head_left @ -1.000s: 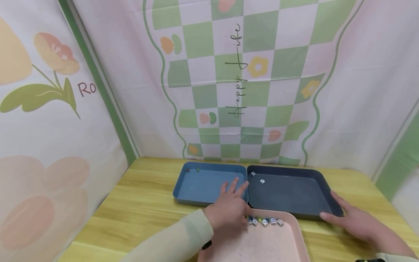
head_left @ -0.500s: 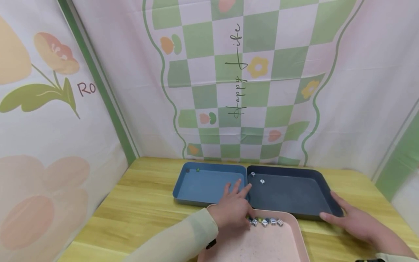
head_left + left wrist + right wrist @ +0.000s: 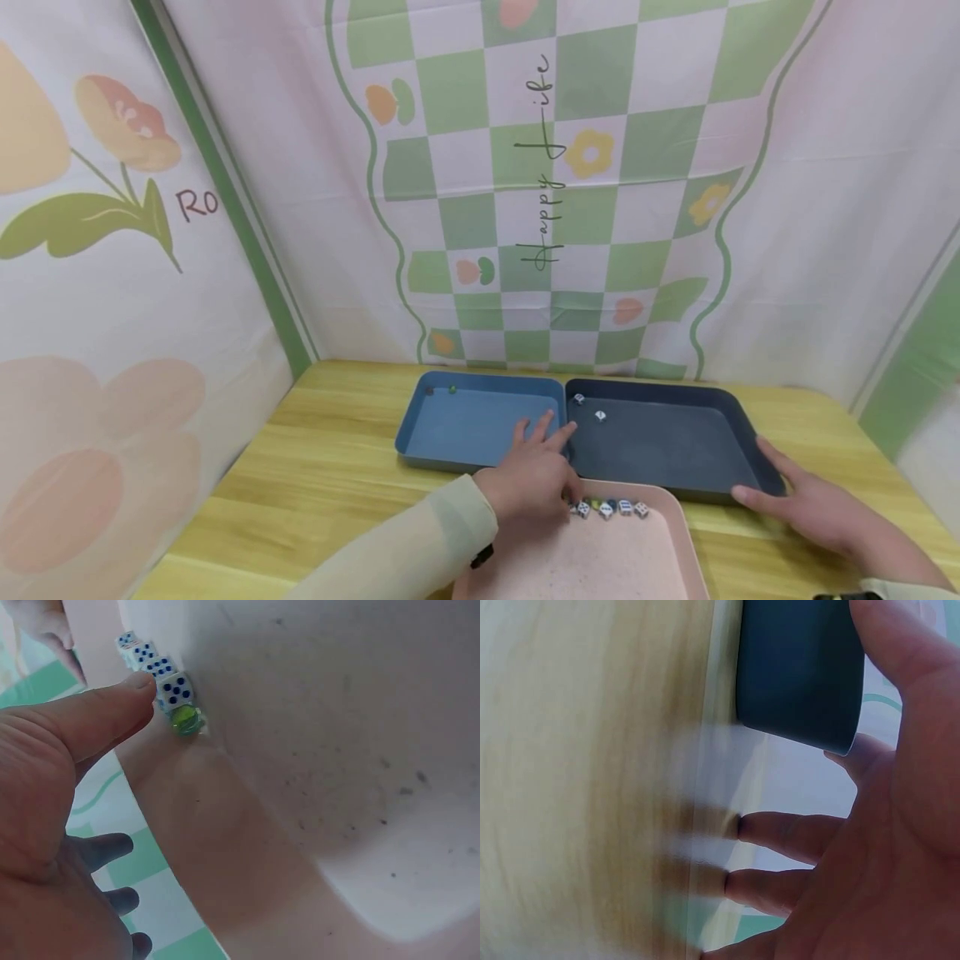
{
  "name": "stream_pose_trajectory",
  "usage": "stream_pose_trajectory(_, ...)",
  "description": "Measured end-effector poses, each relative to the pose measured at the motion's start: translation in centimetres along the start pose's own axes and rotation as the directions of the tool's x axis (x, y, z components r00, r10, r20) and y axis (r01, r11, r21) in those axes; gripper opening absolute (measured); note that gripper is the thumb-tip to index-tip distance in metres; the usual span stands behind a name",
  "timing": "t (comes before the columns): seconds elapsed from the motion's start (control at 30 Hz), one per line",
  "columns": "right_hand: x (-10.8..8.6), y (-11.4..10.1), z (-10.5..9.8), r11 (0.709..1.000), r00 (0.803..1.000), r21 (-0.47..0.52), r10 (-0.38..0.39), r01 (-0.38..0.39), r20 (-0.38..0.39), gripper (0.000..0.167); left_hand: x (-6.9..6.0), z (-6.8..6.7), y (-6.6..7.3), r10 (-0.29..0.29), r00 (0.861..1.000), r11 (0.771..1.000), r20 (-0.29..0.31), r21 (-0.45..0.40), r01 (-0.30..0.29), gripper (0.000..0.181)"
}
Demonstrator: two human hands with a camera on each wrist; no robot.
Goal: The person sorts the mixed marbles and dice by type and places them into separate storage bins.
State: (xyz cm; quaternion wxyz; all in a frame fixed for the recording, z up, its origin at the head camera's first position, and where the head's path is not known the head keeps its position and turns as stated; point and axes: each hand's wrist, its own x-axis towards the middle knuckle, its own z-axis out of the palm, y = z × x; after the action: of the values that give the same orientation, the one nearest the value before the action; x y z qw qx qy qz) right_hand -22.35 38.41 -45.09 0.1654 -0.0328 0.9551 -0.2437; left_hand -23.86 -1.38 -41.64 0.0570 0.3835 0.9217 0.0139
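Note:
In the head view my left hand reaches over the far edge of the pink tray, at a row of dice and small beads. The left wrist view has its thumb against white dice beside a green bead; the index fingertip is hidden, so a pinch cannot be made out. The other fingers are spread. My right hand holds the near right corner of the dark tray between thumb and index finger; in the right wrist view the dark tray covers part of that finger.
A blue tray adjoins the dark tray's left side, with two small beads near its far left corner. Two dice lie in the dark tray's left part. Behind the wooden table hangs a patterned curtain.
My left hand has shifted slightly right along the pink tray's far edge since a second ago, then stayed nearly still. My right hand and the trays keep their places.

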Motion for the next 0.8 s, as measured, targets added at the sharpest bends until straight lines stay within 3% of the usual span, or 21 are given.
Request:
stream_pose_trajectory(0.5,-0.31,-0.21,0.10,1.000,1.000,-0.015,-0.020,0.019,-0.023,0.103,0.04,-0.08,-0.18,0.016,0.998,1.000,0.059,-0.008,-0.015,0.014)
stream_pose_trajectory(0.8,-0.52,-0.50,0.16,0.999,0.999,-0.029,-0.027,0.026,-0.046,0.101,0.04,-0.05,0.03,-0.008,0.995,1.000,0.098,0.022,0.006,0.013)
